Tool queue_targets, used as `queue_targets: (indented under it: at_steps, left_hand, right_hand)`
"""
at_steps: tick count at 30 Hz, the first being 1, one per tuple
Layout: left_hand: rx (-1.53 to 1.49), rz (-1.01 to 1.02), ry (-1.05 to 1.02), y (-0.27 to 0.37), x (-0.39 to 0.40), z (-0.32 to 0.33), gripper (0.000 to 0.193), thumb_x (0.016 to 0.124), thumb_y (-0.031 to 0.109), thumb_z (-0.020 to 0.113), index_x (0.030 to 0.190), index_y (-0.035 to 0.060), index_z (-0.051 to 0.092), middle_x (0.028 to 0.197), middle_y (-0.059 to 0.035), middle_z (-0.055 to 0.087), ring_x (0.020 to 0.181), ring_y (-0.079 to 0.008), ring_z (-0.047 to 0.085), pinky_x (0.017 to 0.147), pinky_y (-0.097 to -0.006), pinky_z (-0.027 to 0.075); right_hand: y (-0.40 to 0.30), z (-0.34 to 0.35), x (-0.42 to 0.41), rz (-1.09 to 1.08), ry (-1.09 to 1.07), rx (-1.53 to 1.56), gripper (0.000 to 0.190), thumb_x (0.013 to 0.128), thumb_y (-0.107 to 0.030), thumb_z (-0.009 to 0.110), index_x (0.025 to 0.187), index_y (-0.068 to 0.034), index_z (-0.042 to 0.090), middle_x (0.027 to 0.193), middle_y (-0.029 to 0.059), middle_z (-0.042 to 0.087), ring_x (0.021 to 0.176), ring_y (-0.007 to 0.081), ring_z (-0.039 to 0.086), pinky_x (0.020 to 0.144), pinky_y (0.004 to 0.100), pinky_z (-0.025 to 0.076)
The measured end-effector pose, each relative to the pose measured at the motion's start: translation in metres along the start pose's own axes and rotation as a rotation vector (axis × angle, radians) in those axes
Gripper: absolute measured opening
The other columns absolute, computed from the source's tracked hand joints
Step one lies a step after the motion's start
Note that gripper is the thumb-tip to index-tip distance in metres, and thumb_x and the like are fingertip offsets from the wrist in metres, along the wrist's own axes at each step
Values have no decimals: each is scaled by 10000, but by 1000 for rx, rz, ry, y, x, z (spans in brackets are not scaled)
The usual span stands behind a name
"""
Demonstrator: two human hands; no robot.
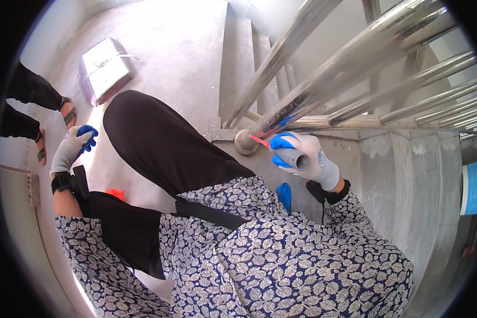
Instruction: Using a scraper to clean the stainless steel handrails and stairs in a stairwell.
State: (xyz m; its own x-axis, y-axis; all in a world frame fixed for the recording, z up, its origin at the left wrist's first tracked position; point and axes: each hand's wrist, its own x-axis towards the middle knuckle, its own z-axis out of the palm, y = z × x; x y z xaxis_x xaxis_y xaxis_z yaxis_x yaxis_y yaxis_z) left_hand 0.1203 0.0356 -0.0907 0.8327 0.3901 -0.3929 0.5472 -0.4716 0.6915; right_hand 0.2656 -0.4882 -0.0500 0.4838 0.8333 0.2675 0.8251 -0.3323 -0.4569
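My right hand [302,155], in a white and blue work glove, is shut on a grey tube with an open round end [302,162]. From its far end a red pointed nozzle [259,140] reaches towards the foot of a thick metal railing post [270,123], close to its round base collar [246,142]. It cannot be told whether the tip touches. My left hand [79,139], gloved alike, is held at the left beyond my knee with its fingers curled. Whether anything small is inside it is hidden.
Metal balusters [353,111] run off to the right. Concrete steps [238,63] go beyond the railing, and more [381,179] lie at the right. A strapped box [107,71] lies on the floor near another person's sandalled feet [68,113]. A blue-labelled bucket [472,189] is at the right edge.
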Motion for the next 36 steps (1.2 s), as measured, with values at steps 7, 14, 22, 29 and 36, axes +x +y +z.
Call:
queue_targets:
  at_steps: [7, 14, 22, 29, 36]
  left_hand:
    - [-36, -48, 49, -4, -5, -1, 225, 872, 147, 555, 1013, -19, 609, 780, -80, 644, 638, -125, 601, 593, -248, 485]
    - [4, -36, 61, 7, -6, 2, 260, 870, 210, 568, 1028, 6, 607, 787, -79, 649, 618, -127, 591, 573, -248, 467]
    - [-55, -11, 92, -9, -3, 1, 285, 869, 194, 596, 1064, -13, 575, 851, -84, 646, 668, -131, 608, 615, -256, 491]
    - [-60, -38, 141, 9, -15, 8, 262, 871, 187, 566, 1049, -2, 605, 829, -55, 638, 686, -120, 588, 644, -236, 474]
    - [73, 86, 206, 17, -19, 5, 315, 885, 218, 575, 1110, -1, 601, 895, -69, 633, 772, -105, 578, 716, -224, 455]
  right_hand:
    - [-37, -51, 2, -31, 232, -112, 264, 691, -146, 754, 909, -73, 626, 880, 100, 638, 775, 272, 636, 647, 335, 496]
    - [-15, 16, 9, 60, 250, 39, 286, 673, -119, 758, 911, -73, 607, 850, 109, 615, 701, 280, 630, 620, 346, 497]
    - [-17, 21, 16, 74, 247, -44, 303, 691, -134, 760, 938, -62, 601, 844, 113, 620, 681, 288, 629, 607, 346, 497]
    - [-20, 41, 31, 122, 73, 11, 311, 721, -122, 753, 972, -56, 583, 893, 138, 624, 760, 316, 634, 658, 361, 505]
    - [-39, 23, 40, 112, 194, 252, 374, 760, 44, 662, 1119, 28, 561, 1117, 97, 584, 972, 169, 584, 883, 281, 449]
